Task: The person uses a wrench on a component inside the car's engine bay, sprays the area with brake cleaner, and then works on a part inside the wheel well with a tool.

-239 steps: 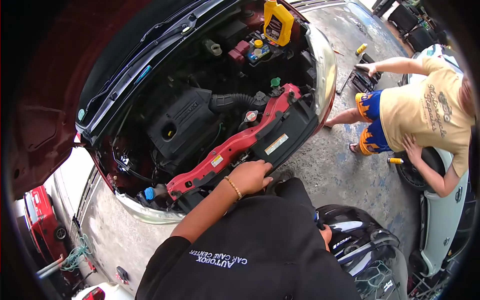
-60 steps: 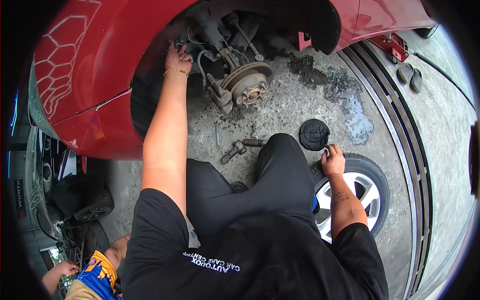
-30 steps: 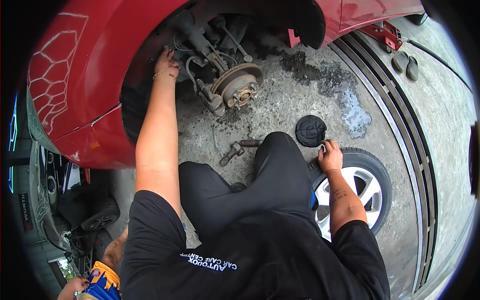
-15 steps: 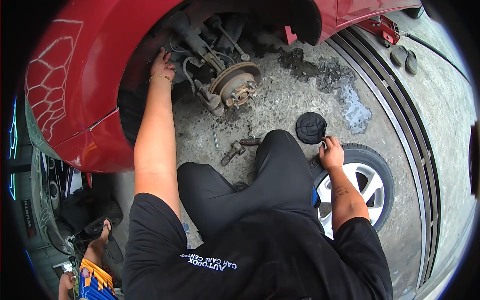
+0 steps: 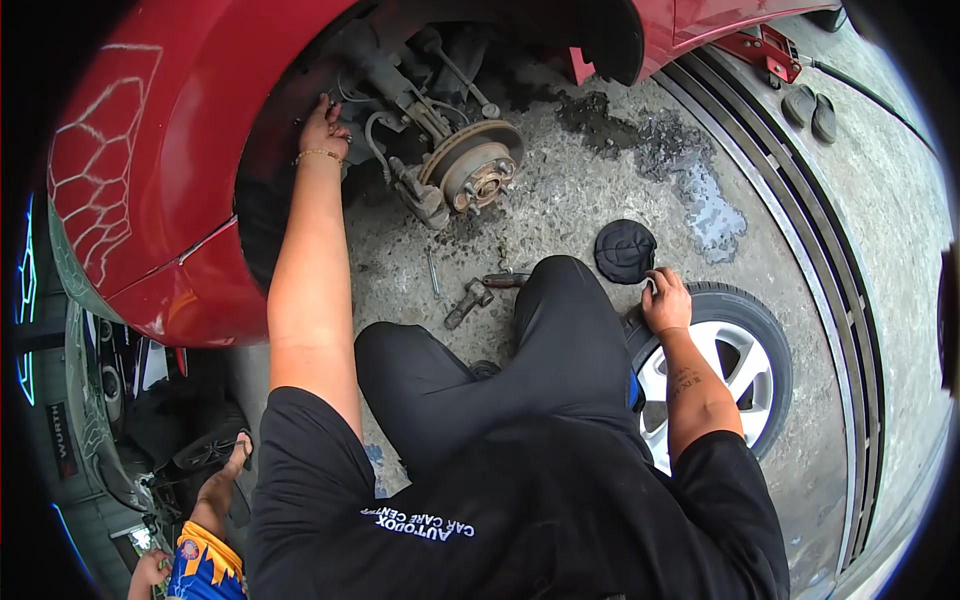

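Observation:
My left hand [image 5: 325,132] reaches up into the front wheel well of the red car [image 5: 190,150], beside the strut [image 5: 385,75]. Its fingers are bent and pressed together near the dark inner liner; anything between them is too small to make out. To its right is the bare brake disc [image 5: 472,165] with its hub, and the brake caliper [image 5: 425,205] hangs at the disc's left. My right hand [image 5: 667,302] is at the upper edge of a tyre on a silver wheel [image 5: 765,350], fingers curled, their contents unclear. A black cap [image 5: 625,251] lies just beyond those fingers.
Between my knees and the disc lie a metal bracket [image 5: 467,304], a dark-handled tool [image 5: 505,281] and a thin wrench [image 5: 433,274]. A red floor jack [image 5: 765,52] and slippers [image 5: 810,112] are past the metal floor rails [image 5: 830,260]. Another person's leg [image 5: 215,495] shows at lower left.
Both of my hands keep nearly the same place and pose. The view has shifted slightly, and the other person's leg at lower left appears a little farther right and higher.

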Action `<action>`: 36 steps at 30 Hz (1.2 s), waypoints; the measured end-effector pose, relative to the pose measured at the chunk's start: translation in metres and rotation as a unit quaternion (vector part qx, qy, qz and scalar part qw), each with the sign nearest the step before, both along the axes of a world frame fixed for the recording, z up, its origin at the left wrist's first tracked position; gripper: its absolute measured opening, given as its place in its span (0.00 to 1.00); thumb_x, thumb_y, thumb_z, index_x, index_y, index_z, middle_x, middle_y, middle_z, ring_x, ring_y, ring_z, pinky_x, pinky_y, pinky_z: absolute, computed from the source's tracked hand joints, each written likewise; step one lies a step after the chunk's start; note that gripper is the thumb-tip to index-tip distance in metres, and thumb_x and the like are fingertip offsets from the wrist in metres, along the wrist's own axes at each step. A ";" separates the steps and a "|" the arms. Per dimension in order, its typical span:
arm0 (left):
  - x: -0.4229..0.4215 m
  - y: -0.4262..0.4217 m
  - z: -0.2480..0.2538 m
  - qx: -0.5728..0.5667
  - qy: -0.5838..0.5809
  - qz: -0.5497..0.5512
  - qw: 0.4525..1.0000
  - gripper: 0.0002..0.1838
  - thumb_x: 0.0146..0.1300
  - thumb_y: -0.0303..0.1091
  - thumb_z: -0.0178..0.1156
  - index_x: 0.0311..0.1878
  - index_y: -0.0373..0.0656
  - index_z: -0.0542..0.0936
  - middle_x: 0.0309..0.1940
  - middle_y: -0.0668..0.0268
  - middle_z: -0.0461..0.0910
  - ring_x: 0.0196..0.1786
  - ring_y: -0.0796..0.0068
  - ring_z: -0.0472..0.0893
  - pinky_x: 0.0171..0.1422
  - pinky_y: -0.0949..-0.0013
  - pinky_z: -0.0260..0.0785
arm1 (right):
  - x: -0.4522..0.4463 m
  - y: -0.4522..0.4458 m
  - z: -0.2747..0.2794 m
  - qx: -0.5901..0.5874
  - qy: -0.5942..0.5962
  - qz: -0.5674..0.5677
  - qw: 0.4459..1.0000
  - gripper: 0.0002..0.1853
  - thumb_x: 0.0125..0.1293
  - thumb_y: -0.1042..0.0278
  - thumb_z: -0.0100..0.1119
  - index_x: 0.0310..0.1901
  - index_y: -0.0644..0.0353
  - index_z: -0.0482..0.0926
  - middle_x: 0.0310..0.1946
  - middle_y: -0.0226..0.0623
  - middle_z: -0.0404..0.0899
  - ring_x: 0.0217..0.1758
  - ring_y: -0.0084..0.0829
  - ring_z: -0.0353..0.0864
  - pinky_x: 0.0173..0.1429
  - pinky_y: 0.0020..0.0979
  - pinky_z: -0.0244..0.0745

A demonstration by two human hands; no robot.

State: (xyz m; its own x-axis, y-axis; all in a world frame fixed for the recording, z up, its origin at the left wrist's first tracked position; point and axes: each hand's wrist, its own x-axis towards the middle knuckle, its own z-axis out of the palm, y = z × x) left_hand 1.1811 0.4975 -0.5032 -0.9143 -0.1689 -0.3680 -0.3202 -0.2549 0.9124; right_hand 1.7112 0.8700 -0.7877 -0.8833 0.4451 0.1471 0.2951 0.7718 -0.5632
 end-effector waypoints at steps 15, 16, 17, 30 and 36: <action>0.002 -0.005 0.003 -0.018 0.009 -0.036 0.999 0.15 0.73 0.51 0.70 0.48 0.53 0.82 0.40 0.75 0.85 0.16 0.82 0.55 0.27 0.73 0.54 | 0.000 0.001 -0.005 0.005 0.000 0.000 1.000 0.11 0.63 0.71 0.63 0.47 0.53 0.86 0.47 0.35 0.84 0.53 0.45 0.84 0.57 0.44 0.80; 0.000 -0.006 0.002 -0.017 0.008 -0.041 0.999 0.15 0.73 0.51 0.70 0.49 0.53 0.82 0.40 0.74 0.85 0.16 0.83 0.55 0.27 0.73 0.54 | 0.000 0.001 -0.005 0.004 -0.001 0.000 1.000 0.10 0.63 0.71 0.63 0.47 0.53 0.86 0.46 0.35 0.84 0.53 0.45 0.84 0.57 0.44 0.80; 0.001 -0.006 0.003 -0.017 0.008 -0.041 0.999 0.15 0.73 0.51 0.70 0.49 0.53 0.82 0.40 0.74 0.85 0.16 0.83 0.55 0.27 0.73 0.54 | 0.000 0.000 -0.004 0.004 -0.001 0.001 1.000 0.10 0.63 0.71 0.63 0.47 0.53 0.86 0.46 0.35 0.84 0.53 0.45 0.84 0.57 0.44 0.80; 0.003 -0.006 0.007 -0.022 0.005 -0.047 0.999 0.13 0.74 0.50 0.69 0.50 0.54 0.84 0.44 0.73 0.88 0.17 0.84 0.56 0.26 0.75 0.53 | 0.000 0.000 -0.004 0.001 -0.007 0.002 1.000 0.11 0.63 0.70 0.63 0.47 0.53 0.86 0.46 0.35 0.85 0.53 0.45 0.84 0.57 0.43 0.80; 0.001 -0.008 0.005 -0.025 0.000 -0.048 0.999 0.12 0.74 0.51 0.69 0.50 0.55 0.84 0.44 0.75 0.88 0.17 0.84 0.56 0.25 0.75 0.53 | 0.000 0.000 -0.002 0.005 -0.010 0.004 1.000 0.11 0.63 0.70 0.63 0.47 0.54 0.86 0.47 0.36 0.85 0.53 0.44 0.84 0.57 0.43 0.81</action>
State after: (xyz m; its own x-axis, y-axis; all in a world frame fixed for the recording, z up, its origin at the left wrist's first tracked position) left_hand 1.1819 0.4895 -0.4981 -0.9275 -0.0975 -0.3608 -0.3405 -0.1775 0.9233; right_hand 1.7114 0.8699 -0.7892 -0.8899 0.4360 0.1344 0.2989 0.7797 -0.5502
